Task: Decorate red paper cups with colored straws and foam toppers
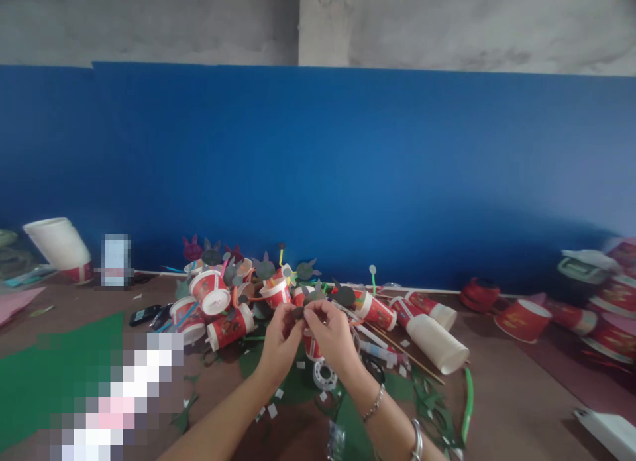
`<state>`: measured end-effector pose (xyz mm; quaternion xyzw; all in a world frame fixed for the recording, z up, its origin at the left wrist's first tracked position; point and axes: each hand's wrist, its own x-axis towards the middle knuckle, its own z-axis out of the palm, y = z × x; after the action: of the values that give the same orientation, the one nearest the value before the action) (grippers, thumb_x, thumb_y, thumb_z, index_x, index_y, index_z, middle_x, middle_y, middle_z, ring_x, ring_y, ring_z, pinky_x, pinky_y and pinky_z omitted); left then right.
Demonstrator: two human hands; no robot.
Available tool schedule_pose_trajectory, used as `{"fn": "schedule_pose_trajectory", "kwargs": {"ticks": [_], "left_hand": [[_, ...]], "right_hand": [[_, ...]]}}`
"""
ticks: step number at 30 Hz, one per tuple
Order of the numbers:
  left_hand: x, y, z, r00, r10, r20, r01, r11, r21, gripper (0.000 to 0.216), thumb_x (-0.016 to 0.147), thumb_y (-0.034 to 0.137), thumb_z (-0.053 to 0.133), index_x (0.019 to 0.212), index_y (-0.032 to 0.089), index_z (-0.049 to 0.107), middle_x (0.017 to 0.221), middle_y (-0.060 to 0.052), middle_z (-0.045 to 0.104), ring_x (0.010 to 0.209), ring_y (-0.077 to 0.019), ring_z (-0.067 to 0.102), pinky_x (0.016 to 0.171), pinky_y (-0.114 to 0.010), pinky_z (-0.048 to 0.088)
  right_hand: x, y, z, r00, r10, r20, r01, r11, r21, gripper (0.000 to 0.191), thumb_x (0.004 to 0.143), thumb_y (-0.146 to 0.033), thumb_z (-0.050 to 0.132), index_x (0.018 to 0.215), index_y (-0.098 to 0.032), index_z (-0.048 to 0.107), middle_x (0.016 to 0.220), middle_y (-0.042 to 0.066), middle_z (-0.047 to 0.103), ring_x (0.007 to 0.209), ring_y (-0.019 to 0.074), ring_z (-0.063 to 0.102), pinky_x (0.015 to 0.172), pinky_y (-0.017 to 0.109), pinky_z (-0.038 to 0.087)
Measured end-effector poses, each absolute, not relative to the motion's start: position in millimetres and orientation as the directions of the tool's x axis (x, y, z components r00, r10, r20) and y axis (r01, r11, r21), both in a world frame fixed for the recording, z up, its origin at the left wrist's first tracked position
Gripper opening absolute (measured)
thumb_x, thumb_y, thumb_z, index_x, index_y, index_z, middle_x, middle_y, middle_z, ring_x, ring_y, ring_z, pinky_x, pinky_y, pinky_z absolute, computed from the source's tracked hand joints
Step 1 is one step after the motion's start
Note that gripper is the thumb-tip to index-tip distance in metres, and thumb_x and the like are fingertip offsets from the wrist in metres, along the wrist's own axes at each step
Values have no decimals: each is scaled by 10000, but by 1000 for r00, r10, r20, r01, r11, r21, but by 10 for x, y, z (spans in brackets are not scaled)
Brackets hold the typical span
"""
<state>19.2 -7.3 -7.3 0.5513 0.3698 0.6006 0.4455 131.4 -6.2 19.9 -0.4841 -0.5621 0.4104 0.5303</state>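
Both hands meet over the middle of the brown table (517, 408). My left hand (279, 342) and my right hand (328, 335) pinch a small dark cut-out piece (311, 299) between their fingertips, just above a red and white paper cup (312, 348) that my right hand partly hides. Bracelets circle my right wrist. Behind the hands lies a heap of red paper cups (218, 308) fitted with straws and dark flower-shaped cut-outs.
Green sheet (54, 361) lies at left, with green scraps and white bits under my hands. A tape roll (324, 375) sits below the cup. White cup stacks (440, 345) lie right and another (57, 246) far left. More red cups and bowls (524, 318) line the right. A blue wall stands behind.
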Motion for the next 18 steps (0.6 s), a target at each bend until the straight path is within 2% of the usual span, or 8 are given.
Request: {"fn": "schedule_pose_trajectory", "kwargs": {"ticks": [7, 18], "left_hand": [[171, -38, -135, -47, 938, 344, -18, -345, 938, 188, 859, 370, 533, 881, 184, 546, 767, 2, 592, 731, -154, 560, 673, -249, 448], [164, -62, -66, -45, 924, 379, 44, -377, 925, 177, 872, 348, 507, 840, 181, 553, 739, 12, 554, 707, -144, 519, 655, -239, 425]], "right_hand": [[1302, -92, 234, 31, 980, 198, 78, 195, -978, 194, 779, -345, 548, 774, -157, 596, 705, 29, 610, 640, 160, 563, 587, 266, 499], [1311, -84, 222, 35, 980, 196, 82, 193, -978, 204, 762, -355, 573, 760, -154, 608, 674, 29, 609, 623, 157, 557, 575, 268, 506]]}}
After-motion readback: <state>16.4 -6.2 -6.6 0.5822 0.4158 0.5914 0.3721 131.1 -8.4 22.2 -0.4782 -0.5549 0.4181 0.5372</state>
